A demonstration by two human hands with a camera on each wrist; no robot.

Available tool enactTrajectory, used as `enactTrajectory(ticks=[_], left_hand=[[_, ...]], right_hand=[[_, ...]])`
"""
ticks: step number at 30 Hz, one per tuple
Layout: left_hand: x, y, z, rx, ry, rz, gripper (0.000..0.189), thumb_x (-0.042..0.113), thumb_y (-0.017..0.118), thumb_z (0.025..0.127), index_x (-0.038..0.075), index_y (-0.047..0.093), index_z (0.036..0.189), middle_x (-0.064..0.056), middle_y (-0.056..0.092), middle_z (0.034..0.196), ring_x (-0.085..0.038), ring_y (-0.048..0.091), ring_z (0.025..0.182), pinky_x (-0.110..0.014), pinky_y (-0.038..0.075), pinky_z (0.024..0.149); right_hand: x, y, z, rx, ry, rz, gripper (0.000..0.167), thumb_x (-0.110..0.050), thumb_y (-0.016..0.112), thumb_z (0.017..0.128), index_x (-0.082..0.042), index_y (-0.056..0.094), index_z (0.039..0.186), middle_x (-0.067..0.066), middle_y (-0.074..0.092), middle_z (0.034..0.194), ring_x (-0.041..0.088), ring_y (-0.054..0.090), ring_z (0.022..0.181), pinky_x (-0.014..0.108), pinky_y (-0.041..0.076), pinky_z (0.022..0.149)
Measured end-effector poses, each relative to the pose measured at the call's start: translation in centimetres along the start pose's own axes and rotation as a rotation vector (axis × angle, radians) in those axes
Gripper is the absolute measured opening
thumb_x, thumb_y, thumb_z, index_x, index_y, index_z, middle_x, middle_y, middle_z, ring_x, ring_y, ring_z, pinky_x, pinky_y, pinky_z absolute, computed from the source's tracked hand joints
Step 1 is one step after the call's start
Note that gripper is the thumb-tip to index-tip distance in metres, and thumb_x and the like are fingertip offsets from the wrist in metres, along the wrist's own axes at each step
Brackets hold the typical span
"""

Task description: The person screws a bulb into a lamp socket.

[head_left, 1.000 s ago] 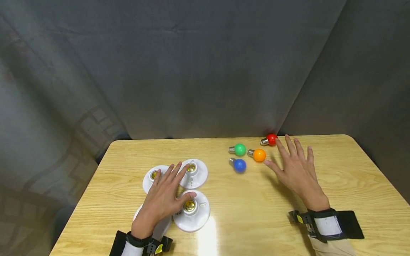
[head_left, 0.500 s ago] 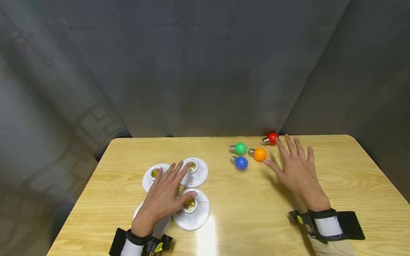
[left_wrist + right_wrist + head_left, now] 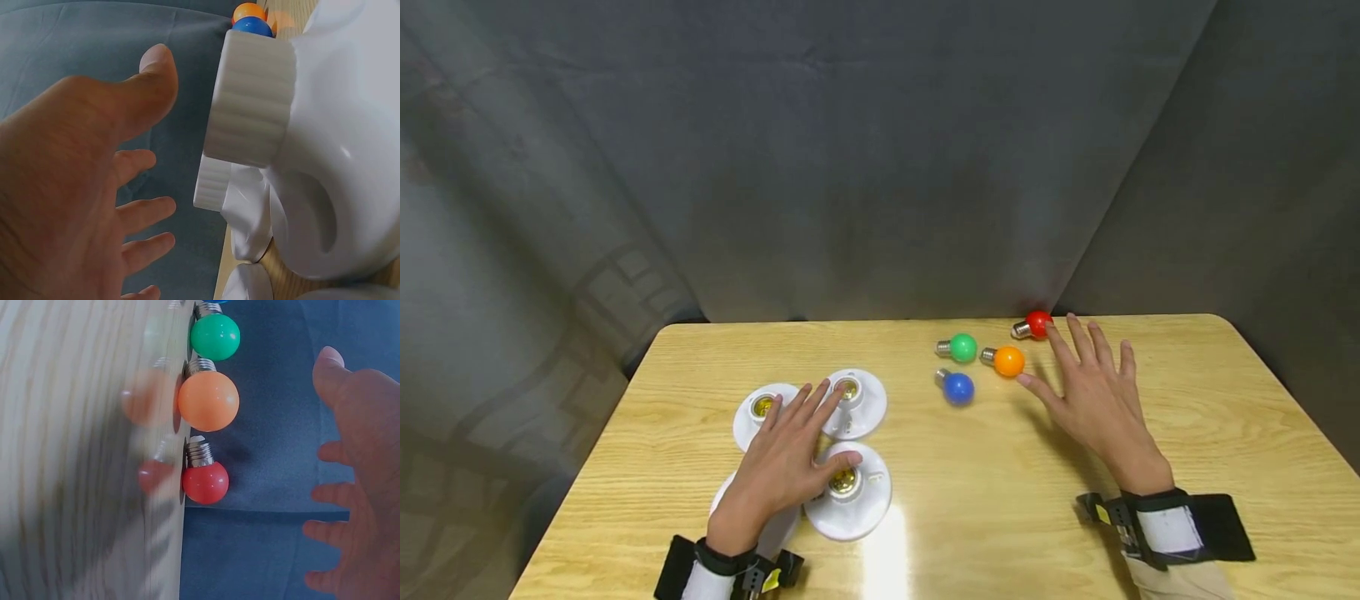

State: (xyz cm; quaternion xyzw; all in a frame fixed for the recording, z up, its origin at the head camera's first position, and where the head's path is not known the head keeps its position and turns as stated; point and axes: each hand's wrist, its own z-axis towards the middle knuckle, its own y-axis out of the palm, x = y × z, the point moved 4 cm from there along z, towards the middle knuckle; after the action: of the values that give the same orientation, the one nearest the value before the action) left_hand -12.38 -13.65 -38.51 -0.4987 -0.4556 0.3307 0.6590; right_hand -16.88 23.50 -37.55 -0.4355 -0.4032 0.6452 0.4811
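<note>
My left hand [image 3: 781, 468] hovers with fingers spread above several white round lamp holders with brass-coloured sockets. Around it lie the back left holder [image 3: 745, 429], the back right holder [image 3: 868, 410] and the front right holder [image 3: 863, 515]; the front left holder [image 3: 781, 533] is mostly hidden under the wrist. The left wrist view shows a gap between that hand and the ribbed socket [image 3: 250, 100]. My right hand [image 3: 1097, 408], fingers spread, hangs over the table beside the red bulb [image 3: 206, 482] and orange bulb [image 3: 209, 401], holding nothing. The green bulb [image 3: 962, 347] and blue bulb [image 3: 958, 389] lie farther left.
The light wooden table [image 3: 1000, 517] has a back edge against a dark grey curtain [image 3: 880, 167]. The red bulb lies near that edge. Both wrists wear black straps [image 3: 1168, 500] with small cameras.
The blue bulb rolled slightly back, close to the green and orange bulbs, then returned forward and left. Both hands stay nearly still.
</note>
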Motion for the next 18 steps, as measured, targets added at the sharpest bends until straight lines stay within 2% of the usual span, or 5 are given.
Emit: enactTrajectory(ticks=[12, 18], left_hand=[[0.07, 0.04, 0.09, 0.007, 0.025, 0.004, 0.089, 0.069, 0.056, 0.083, 0.022, 0.029, 0.153, -0.006, 0.033, 0.158, -0.033, 0.032, 0.145, -0.060, 0.020, 0.118], [0.16, 0.26, -0.01, -0.034, 0.026, -0.023, 0.090, 0.069, 0.056, 0.083, 0.023, 0.027, 0.154, -0.005, 0.031, 0.159, -0.031, 0.031, 0.146, -0.058, 0.021, 0.119]], right_hand=[[-0.30, 0.00, -0.02, -0.011, 0.012, 0.002, 0.084, -0.065, 0.050, 0.089, -0.011, 0.032, 0.151, 0.024, 0.024, 0.158, 0.048, 0.018, 0.143, 0.074, 0.007, 0.111], [-0.53, 0.02, -0.02, -0.017, 0.006, 0.004, 0.084, -0.065, 0.049, 0.090, -0.012, 0.030, 0.152, 0.025, 0.024, 0.157, 0.049, 0.019, 0.143, 0.075, 0.006, 0.111]])
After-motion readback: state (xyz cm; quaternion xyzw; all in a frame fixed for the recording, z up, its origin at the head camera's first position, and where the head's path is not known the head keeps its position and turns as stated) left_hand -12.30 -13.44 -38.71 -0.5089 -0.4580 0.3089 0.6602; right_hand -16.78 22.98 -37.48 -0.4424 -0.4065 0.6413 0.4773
